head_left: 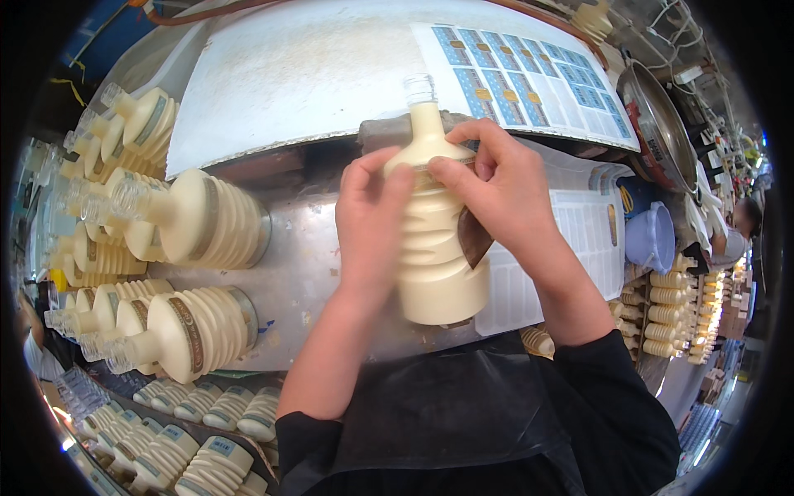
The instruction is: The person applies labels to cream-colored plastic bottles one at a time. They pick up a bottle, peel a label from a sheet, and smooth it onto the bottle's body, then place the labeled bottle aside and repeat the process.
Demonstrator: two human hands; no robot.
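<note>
A cream-coloured bottle (434,240) with a ribbed body and a clear glass neck lies in front of me, its neck pointing away. My left hand (368,211) grips its shoulder from the left, slightly blurred, with thumb and fingers closed against it. From the other side my right hand (506,186) holds the shoulder, the thumb pressing on a narrow band there. A brown flat piece (474,240) shows beneath my right hand, against the bottle's side; how it is held is hidden. The bottle's neck rests near a grey cloth-like pad (380,132).
Finished-looking cream bottles (198,219) stand in groups at left, more (219,463) below. A white board (306,74) holds blue label sheets (521,74). At right are translucent backing sheets (571,231), a lavender bucket (650,238) and a round metal pan (657,124).
</note>
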